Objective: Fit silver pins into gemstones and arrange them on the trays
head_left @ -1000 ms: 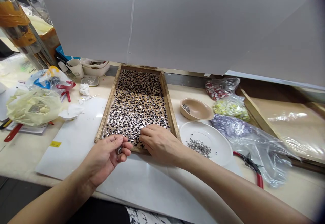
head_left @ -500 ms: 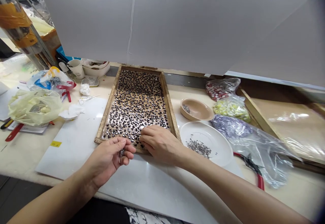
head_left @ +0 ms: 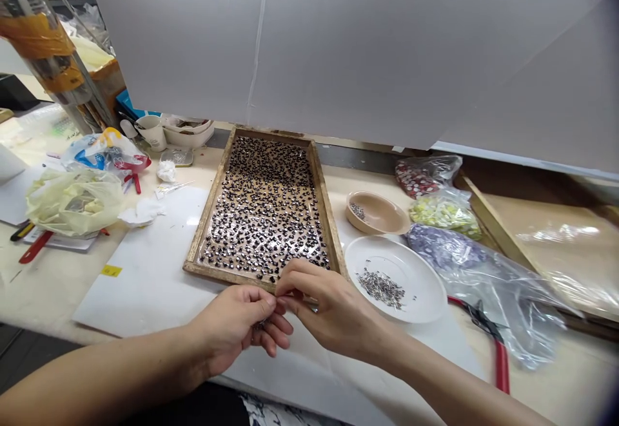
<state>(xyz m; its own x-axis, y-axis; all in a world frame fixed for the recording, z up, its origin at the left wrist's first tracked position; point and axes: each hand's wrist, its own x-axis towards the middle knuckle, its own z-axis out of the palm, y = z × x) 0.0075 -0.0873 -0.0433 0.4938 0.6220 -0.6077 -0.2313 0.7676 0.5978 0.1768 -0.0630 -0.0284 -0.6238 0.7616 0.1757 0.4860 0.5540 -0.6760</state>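
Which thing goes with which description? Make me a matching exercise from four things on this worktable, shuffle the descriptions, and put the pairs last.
1. wooden tray
2. plate
3. pliers
4. bowl

A. red-handled
B. white, bearing loose metal pieces
C. tan, just beyond the plate
D. dotted with many small black pieces

Pairs: 1-D, 2-B, 3-A, 4-C

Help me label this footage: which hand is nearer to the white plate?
Right. The right hand is just beside the white plate, off its left side in the view; the left hand is farther left, beyond the right one.
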